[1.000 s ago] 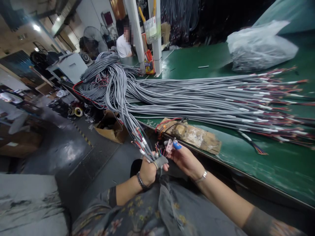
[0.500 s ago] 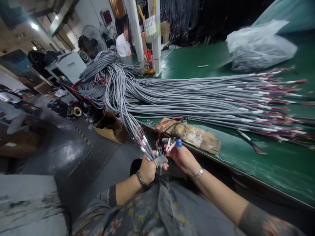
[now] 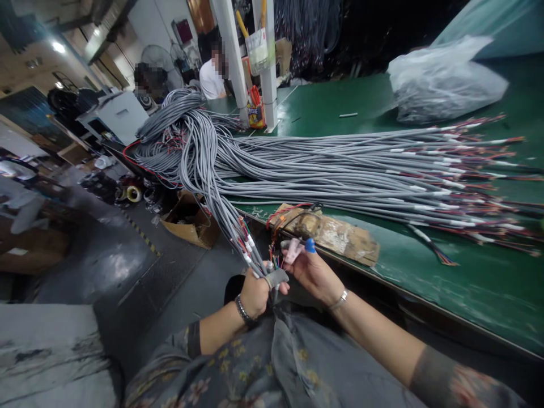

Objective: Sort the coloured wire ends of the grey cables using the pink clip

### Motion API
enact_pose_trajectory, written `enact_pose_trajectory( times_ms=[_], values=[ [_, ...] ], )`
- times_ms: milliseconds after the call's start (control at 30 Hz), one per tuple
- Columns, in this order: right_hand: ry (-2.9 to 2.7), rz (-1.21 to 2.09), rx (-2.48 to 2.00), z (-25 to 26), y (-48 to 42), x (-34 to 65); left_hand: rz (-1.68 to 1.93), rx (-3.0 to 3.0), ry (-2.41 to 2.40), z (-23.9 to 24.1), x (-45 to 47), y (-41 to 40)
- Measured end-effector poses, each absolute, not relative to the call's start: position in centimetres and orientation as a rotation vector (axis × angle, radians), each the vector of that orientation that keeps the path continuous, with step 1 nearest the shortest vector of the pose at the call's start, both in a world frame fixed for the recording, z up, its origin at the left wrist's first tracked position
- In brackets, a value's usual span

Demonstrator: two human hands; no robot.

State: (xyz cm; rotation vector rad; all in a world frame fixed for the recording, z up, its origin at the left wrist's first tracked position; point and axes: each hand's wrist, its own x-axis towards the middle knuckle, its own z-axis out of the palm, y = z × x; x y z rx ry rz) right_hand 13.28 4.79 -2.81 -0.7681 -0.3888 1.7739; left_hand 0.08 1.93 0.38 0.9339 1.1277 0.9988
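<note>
My left hand (image 3: 256, 293) is closed around the ends of several grey cables (image 3: 229, 224) that hang down from the green table (image 3: 425, 272). Thin coloured wires (image 3: 275, 259) stick out of these ends above my fist. My right hand (image 3: 312, 271) pinches a small pink clip (image 3: 292, 250) right beside those wires; a blue cap (image 3: 310, 245) covers one fingertip. Both hands hover over my lap, just off the table's front edge.
A huge bundle of grey cables (image 3: 340, 170) lies across the table, coloured wire ends at the right. A taped brown pad (image 3: 335, 233) sits at the table edge, a plastic bag (image 3: 442, 79) at the back. A cardboard box (image 3: 191, 218) stands on the floor. Two people sit far off.
My right hand has shifted the pink clip slightly toward the coloured wire ends. The left hand keeps its grip in the same place.
</note>
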Motion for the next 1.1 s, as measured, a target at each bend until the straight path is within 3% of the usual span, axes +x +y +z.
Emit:
enact_pose_trajectory(
  times_ms=[200, 567, 1100],
  values=[
    [-0.457, 1.87, -0.744, -2.2, 4.3, 13.9, 1.049, 0.984, 1.105, 0.4, -0.5, 1.3],
    [-0.541, 1.758, -0.812, -0.8, 3.6, 13.7, 1.11, 0.957, 1.144, 0.0, 0.3, 1.6],
    [-0.607, 1.674, -0.869, -2.4, 4.6, 13.4, 1.083, 1.005, 1.134, -0.7, 0.1, 1.9]
  ],
)
